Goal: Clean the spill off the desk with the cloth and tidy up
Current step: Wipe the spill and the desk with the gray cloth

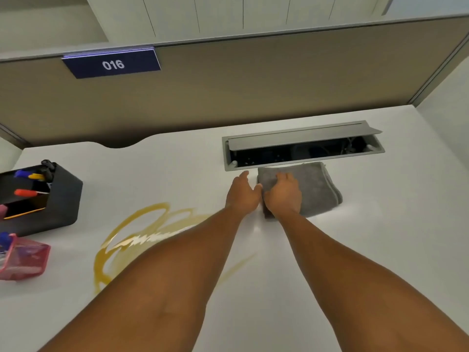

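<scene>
Folded grey terry cloth (312, 189) lies beside the desk's cable tray (304, 146) | your right hand (285, 195) rests flat on it, fingers loosely curled; left hand (242, 193) open, touching its edge | likely soft, light, floppy: pinch the folded left edge | yellow-brown spill (132, 232) unwiped on the white desk (380, 250).

Folded grey cloth (312, 189), amber spill (132, 235)

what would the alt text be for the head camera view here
Two bare arms reach across a white desk: the right hand rests on a folded grey cloth and the left hand lies open beside it. A brown looping spill lies to the left, near a black pen organiser and a pink mesh basket; an open cable tray sits behind the cloth.
</scene>
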Action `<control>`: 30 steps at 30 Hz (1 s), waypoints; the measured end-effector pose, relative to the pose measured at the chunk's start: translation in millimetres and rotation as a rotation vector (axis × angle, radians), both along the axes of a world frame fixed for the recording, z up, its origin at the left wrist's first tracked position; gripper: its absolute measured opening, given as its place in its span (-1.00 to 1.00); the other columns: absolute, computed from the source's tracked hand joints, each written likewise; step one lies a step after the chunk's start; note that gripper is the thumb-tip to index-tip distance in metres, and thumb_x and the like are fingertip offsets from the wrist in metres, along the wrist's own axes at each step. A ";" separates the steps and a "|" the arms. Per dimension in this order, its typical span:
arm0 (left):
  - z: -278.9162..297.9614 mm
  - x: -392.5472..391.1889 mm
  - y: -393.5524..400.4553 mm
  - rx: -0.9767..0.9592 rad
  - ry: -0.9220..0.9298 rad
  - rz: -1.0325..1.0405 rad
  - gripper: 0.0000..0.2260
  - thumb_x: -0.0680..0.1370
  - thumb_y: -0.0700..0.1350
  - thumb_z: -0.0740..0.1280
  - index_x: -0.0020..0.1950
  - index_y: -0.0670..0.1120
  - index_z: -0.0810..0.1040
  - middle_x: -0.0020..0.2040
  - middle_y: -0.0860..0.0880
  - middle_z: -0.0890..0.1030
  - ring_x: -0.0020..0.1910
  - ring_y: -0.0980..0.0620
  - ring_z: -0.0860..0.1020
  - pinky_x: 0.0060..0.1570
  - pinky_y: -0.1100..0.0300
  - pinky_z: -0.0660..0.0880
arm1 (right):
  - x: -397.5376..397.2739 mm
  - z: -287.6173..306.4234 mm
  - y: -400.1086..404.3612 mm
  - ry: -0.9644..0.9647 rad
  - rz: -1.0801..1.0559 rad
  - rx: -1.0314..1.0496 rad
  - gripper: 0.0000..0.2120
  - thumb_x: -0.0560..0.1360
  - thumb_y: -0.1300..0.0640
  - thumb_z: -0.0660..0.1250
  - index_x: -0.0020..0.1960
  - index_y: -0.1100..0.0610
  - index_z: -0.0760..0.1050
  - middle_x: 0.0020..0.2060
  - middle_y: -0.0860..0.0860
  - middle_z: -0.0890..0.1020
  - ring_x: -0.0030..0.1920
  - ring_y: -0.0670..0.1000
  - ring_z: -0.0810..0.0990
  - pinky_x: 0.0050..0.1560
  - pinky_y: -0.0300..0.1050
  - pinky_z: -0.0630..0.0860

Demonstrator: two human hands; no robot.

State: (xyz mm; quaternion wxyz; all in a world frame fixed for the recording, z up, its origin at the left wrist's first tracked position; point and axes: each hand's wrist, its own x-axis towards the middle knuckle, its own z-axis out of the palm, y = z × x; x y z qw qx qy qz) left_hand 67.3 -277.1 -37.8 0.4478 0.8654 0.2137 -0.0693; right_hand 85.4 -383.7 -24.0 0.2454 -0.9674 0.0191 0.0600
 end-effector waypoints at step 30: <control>92.5 -0.6 68.3 0.102 -0.551 0.397 -0.83 0.66 -0.09 0.09 0.22 -0.05 0.35 -0.04 -0.01 0.55 -0.08 -0.10 0.50 -0.11 0.10 0.35 | 39.2 110.3 -1.8 -0.216 0.319 -0.298 -0.75 0.45 0.23 0.29 0.13 0.12 0.46 0.05 0.13 0.51 -0.02 0.23 0.56 0.03 0.07 0.39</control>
